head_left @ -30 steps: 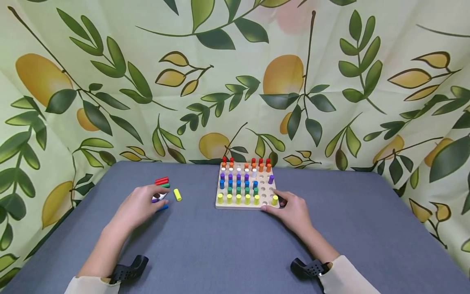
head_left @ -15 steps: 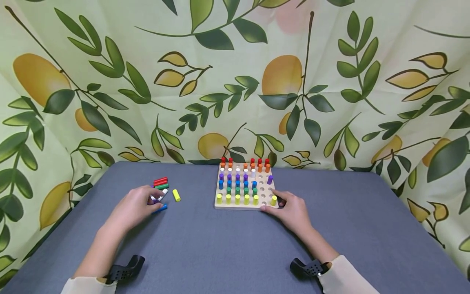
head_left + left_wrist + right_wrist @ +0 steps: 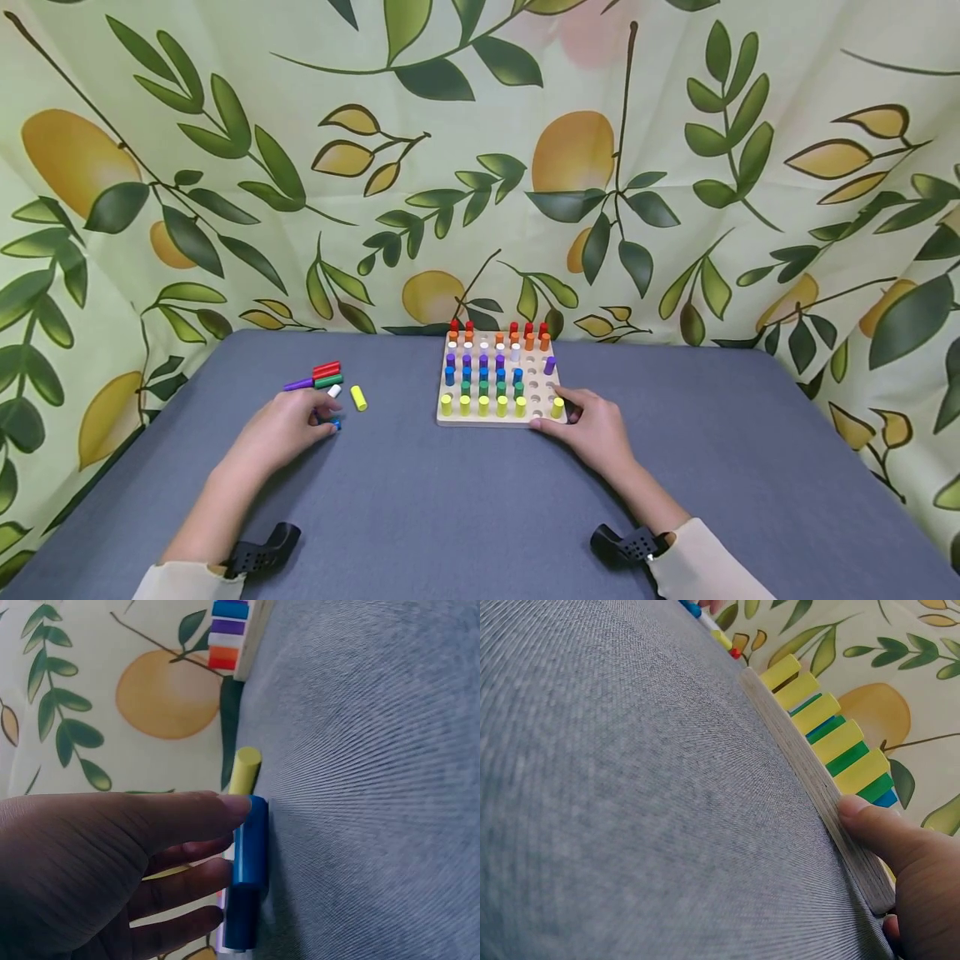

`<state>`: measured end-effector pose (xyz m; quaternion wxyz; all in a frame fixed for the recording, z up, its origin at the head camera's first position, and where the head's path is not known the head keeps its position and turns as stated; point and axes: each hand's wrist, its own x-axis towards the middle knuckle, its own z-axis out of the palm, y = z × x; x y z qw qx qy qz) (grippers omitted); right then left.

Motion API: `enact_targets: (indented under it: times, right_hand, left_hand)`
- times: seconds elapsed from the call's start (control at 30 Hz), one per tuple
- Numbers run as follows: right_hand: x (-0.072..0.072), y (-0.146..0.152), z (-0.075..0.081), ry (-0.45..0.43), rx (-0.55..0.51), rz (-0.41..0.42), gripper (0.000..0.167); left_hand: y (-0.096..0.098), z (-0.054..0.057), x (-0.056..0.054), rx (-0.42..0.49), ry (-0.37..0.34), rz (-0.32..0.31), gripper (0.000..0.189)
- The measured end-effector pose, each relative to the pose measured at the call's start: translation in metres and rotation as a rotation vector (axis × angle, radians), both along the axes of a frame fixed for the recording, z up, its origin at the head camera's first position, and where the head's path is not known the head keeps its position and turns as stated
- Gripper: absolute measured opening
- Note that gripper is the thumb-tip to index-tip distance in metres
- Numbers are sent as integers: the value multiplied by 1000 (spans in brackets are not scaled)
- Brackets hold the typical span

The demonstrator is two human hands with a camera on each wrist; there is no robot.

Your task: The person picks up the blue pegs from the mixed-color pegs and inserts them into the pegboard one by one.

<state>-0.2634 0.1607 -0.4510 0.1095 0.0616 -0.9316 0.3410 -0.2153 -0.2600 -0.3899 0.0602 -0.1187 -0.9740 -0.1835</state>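
Observation:
My left hand is low over the table at the left, its thumb tip right at the end of a blue peg. The fingers are spread a little apart behind the peg, which lies on its side. A darker blue piece shows below it in the left wrist view. With thumb on the front edge and fingers round the side, my right hand grips the near right corner of a wooden pegboard. Rows of yellow pegs, green, blue, purple, white, orange and red pegs stand upright in it.
Near my left hand lie loose pegs: a purple peg, red pegs, a green peg, a white peg and a yellow peg. A leaf-and-fruit patterned cloth hangs behind the grey table.
My left hand has shifted slightly down and right, now covering more of the blue peg. A purple peg shows fully behind it. The right hand stays on the pegboard.

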Motion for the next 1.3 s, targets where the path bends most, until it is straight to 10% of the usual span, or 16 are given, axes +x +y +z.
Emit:
enact_targets:
  times: [0.57,1.3]
  right_hand:
    - [-2,-1,0,17,2,11,74]
    - [4,-3,2,12,-12,-59,76]
  left_hand:
    - [3,-6,-1,18,27,-56,17]
    - [59,33,-16,155,80,-46,11]
